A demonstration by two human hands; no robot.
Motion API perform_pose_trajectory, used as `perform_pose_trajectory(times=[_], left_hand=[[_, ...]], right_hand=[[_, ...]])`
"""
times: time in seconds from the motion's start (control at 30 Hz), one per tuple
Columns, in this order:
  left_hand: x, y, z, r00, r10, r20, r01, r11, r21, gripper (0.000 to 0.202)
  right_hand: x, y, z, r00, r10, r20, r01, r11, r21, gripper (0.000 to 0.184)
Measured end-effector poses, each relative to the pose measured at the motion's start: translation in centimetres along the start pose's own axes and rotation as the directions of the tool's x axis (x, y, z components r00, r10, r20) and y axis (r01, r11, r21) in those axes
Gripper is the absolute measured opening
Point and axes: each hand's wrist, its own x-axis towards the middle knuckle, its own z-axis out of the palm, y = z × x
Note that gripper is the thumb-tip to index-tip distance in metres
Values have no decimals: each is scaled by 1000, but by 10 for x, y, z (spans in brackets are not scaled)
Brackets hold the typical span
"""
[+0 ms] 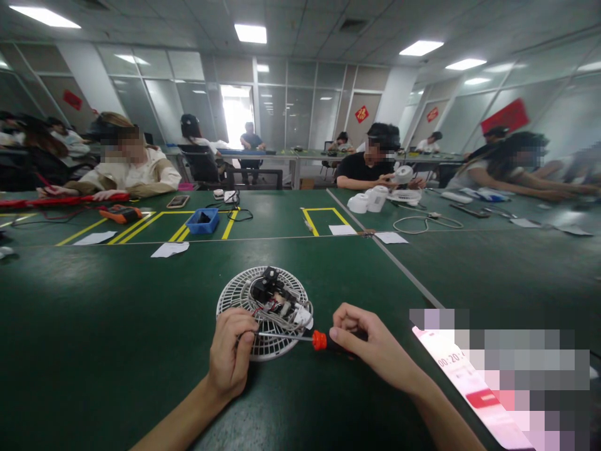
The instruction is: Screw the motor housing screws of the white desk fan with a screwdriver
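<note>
My right hand (361, 335) is wrapped round the black and orange handle of a screwdriver (319, 340). Its metal shaft points left, and the fingers of my left hand (232, 347) are pinched together at the tip. Whether a small part is also between those fingers, I cannot make out. Just beyond and partly beneath the shaft, a round white fan grille (230, 294) lies flat on the green table. On the grille sits a black fan motor assembly (270, 285) with wires and a coiled grey cable.
A phone (479, 388) with a lit timer screen lies at the right. Farther off are a blue bin (203, 221), an orange multimeter (121, 213), papers (169, 249) and a cable loop (427, 219). Across the table, a person (369, 166) handles white parts; others sit around.
</note>
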Motion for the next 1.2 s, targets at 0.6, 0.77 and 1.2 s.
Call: perform_pose_trajectory(times=[0.6, 0.77, 1.2], left_hand=[[-2, -6, 1, 994, -76, 74, 68, 992, 108, 77], [12, -7, -1, 984, -143, 106, 115, 966, 233, 66], [57, -3, 12, 913, -355, 203, 285, 908, 306, 49]], right_hand=[[3, 1, -2, 986, 61, -156, -33, 983, 179, 46], [5, 2, -5, 953, 87, -291, -18, 973, 230, 47], [5, 1, -7, 908, 108, -404, 4, 964, 267, 44]])
